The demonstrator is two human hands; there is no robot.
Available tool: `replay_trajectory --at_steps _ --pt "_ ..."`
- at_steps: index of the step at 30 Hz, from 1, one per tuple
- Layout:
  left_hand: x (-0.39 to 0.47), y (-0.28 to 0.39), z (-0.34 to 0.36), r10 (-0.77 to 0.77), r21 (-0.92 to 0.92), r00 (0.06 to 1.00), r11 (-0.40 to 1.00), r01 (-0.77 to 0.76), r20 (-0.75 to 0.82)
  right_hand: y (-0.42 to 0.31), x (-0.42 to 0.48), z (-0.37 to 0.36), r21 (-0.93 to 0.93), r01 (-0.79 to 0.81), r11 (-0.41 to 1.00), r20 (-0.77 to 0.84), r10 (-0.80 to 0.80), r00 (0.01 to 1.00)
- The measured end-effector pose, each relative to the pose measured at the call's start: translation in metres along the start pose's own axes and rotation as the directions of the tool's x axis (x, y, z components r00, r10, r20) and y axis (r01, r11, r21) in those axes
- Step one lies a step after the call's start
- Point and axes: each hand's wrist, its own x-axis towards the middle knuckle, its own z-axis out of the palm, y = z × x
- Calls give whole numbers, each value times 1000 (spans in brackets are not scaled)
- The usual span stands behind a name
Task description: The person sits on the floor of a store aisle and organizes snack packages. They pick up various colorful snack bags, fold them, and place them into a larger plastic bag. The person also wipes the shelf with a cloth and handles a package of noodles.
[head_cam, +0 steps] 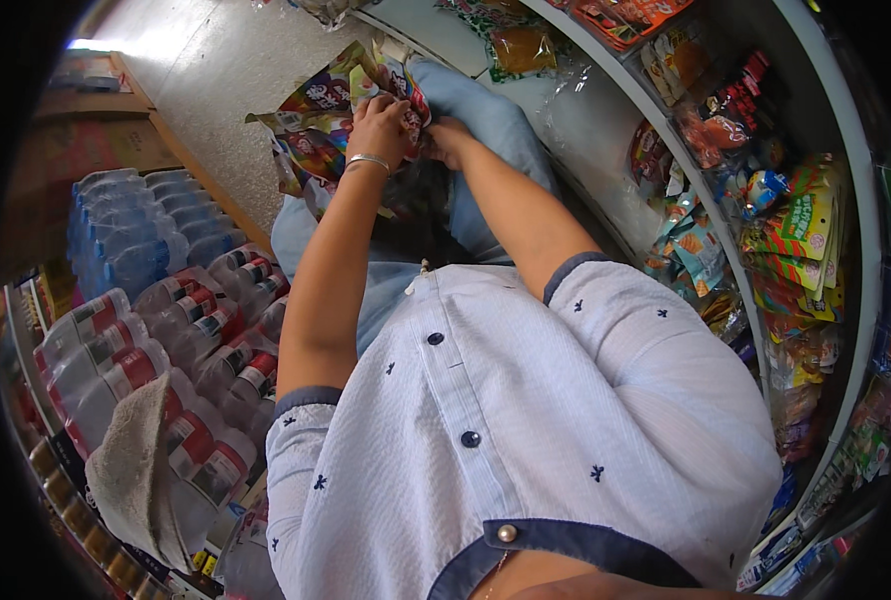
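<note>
A bunch of colourful plastic snack packets (322,97) rests over my lap, between my knees in light blue jeans (483,101). My left hand (379,129), with a silver bangle (369,160) at the wrist, presses its curled fingers into the packets and grips them. At the right edge of the bunch is my right hand (449,142); its fingertips are hidden behind a packet, so its hold is unclear. Below the packets, a dark thing (419,199) lies in shadow between my legs.
Shrink-wrapped blue-tinted bottles (127,225) and red-labelled bottles (183,300) stand at left, a grey-brown cloth (134,457) draped over some. Cardboard boxes (93,142) stand behind. Curved metal shelves (685,150) of bagged snacks (798,225) close in at right. Speckled floor (213,82) lies ahead.
</note>
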Motion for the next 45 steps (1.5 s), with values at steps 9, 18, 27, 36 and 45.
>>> replay_trajectory --at_steps 9,18,27,36,45 --pt "7 -4 4 17 28 999 999 -19 46 -12 -36 12 -99 169 981 -244 -188 951" --pt "8 -2 -3 2 41 997 999 -6 78 65 -60 27 -116 -380 918 63 388 919" --pt "6 -4 5 -9 54 998 999 6 69 63 -69 31 -273 -149 950 32 164 986" --pt "17 -1 10 40 40 993 998 -45 115 75 -41 7 -814 574 90 456 -512 728" --pt "-8 27 -28 68 -28 998 997 -68 -5 -52 -144 -30 -459 483 746 481 -248 841"
